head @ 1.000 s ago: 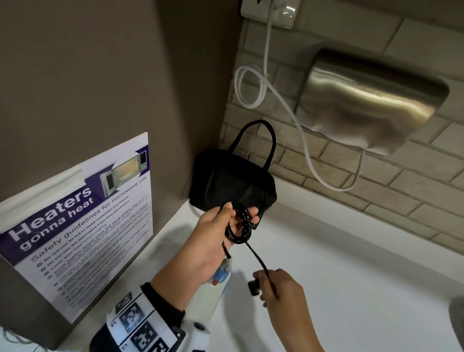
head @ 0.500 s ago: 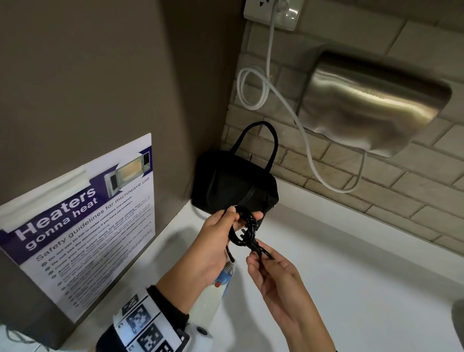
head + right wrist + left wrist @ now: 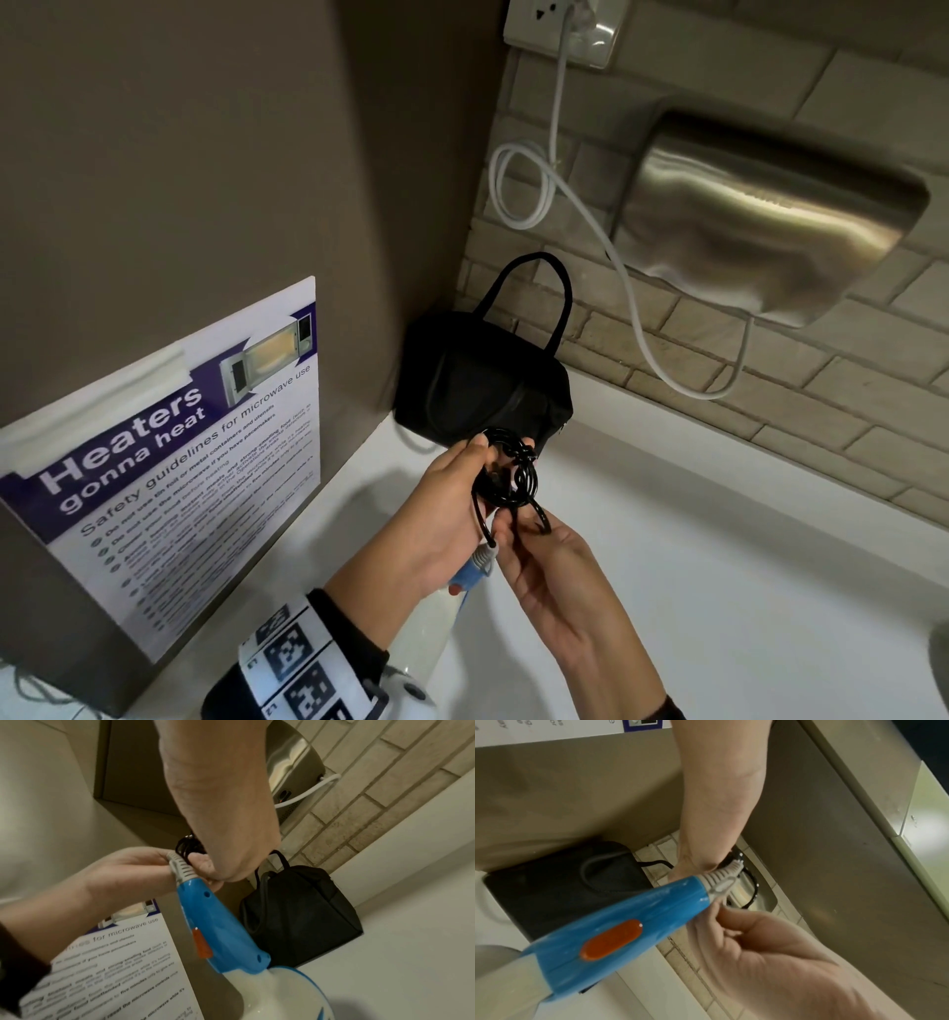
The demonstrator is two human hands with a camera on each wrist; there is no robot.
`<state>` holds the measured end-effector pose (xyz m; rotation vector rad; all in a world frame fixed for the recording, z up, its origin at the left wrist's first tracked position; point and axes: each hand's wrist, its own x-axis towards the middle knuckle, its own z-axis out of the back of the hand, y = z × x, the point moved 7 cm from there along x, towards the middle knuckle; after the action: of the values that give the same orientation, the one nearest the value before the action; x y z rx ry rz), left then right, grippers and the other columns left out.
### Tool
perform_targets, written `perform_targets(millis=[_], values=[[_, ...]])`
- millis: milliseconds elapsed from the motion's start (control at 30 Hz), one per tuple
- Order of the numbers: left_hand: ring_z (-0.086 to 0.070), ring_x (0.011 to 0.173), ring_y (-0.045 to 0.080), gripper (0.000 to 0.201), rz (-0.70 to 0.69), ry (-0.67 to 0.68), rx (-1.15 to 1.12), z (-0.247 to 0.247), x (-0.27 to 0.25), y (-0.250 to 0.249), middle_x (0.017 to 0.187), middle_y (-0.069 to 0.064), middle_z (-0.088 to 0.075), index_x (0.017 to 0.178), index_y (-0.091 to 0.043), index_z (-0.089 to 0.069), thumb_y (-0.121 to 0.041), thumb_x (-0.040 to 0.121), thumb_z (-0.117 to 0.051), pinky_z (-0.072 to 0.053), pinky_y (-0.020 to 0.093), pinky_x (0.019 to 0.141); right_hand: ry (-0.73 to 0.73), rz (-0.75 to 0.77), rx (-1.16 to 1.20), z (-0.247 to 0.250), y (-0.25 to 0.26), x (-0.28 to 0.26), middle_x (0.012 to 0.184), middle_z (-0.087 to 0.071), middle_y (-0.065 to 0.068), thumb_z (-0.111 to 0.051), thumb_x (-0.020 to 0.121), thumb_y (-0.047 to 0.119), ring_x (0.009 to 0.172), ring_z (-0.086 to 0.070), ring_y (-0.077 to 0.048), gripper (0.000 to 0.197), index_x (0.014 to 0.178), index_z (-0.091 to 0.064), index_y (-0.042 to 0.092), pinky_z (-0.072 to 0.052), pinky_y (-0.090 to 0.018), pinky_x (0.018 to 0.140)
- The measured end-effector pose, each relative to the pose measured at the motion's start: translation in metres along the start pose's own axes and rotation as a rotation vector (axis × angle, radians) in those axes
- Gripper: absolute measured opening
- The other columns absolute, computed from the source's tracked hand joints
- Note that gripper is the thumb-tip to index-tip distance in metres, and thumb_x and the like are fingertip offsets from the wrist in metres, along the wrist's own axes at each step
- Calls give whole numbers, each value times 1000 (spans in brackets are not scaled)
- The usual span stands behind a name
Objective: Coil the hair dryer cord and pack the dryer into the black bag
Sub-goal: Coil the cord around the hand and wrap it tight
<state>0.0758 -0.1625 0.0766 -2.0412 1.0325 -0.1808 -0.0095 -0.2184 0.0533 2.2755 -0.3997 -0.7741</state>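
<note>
My left hand pinched the coiled glossy black cord; my right hand gripped its tail. The soft black fabric bag sat at twelve o'clock, nearer my left.

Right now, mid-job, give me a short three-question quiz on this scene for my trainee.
1. True or false: the dryer is already inside the bag.
2. Which hand holds the coiled cord? A) left hand B) right hand C) neither
3. Fill in: the bag stands on the counter, in the corner below the wall ____.

Key:
1. False: the dryer hangs under the hands, outside the bag.
2. A: the left hand holds the coil; the right hand works the loose cord end below it.
3. Socket: a white cable plugged into it hangs looped above the bag.
</note>
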Motion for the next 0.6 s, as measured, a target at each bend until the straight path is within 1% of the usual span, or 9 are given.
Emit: perform_targets(millis=[33,67,100,167,200,300,433,533,600], values=[[-60,111,28,31,3,-7,2,0,0,1,125,21,-63,108,-1,-59,-23,102,-37,-48,39,92,8,26,-23,-2,2,0,70,-63,-13,-39,93,-11,59,-63,-13,35,81,-71,-2,-58,-20,62],[-61,108,28,33,-7,-27,15,2,1,2,124,22,-63,112,0,-58,-24,101,-38,-50,36,87,8,45,-39,-3,3,1,70,-62,-13,-38,92,-13,59,-62,-13,34,87,-69,-3,-58,-19,62],[-62,108,28,35,-23,-48,26,5,2,2,123,22,-63,116,1,-57,-24,101,-37,-50,34,89,9,54,-48,-3,4,2,69,-62,-12,-37,92,-14,59,-61,-13,34,91,-69,-2,-57,-19,61],[-62,113,27,36,-49,-66,43,7,2,2,122,21,-64,120,-1,-56,-25,102,-37,-45,34,101,18,70,-89,-2,7,4,69,-62,-9,-36,92,-15,61,-58,-12,37,94,-70,1,-56,-18,61],[-61,114,26,36,-54,-65,57,7,2,3,122,20,-64,121,-2,-56,-25,102,-37,-42,35,105,20,85,-120,-2,10,4,68,-61,-7,-36,92,-14,62,-56,-11,37,94,-69,1,-55,-19,61],[-60,116,25,36,-49,-60,103,5,0,5,121,16,-66,122,-6,-56,-29,102,-36,-39,38,109,30,112,-168,-4,17,5,69,-57,-7,-35,92,-14,60,-52,-10,33,93,-66,-1,-52,-20,62],[-59,119,22,36,-44,-39,161,5,2,6,122,10,-66,124,-13,-57,-32,101,-36,-35,39,111,43,13,-3,-6,18,7,70,-61,-8,-39,91,-14,55,-56,-9,31,97,-67,-2,-55,-19,58],[-59,119,22,36,-33,-1,184,4,3,7,121,10,-67,122,-11,-59,-31,101,-37,-36,39,111,26,-74,180,-8,10,8,64,-58,-9,-33,91,-15,50,-54,-10,30,93,-61,-3,-54,-19,51],[-58,120,22,36,-27,13,213,5,4,6,123,10,-66,122,-11,-59,-32,101,-39,-36,41,111,34,-113,272,-11,4,8,64,-56,-9,-31,89,-15,48,-54,-10,30,97,-57,-2,-52,-20,48]])
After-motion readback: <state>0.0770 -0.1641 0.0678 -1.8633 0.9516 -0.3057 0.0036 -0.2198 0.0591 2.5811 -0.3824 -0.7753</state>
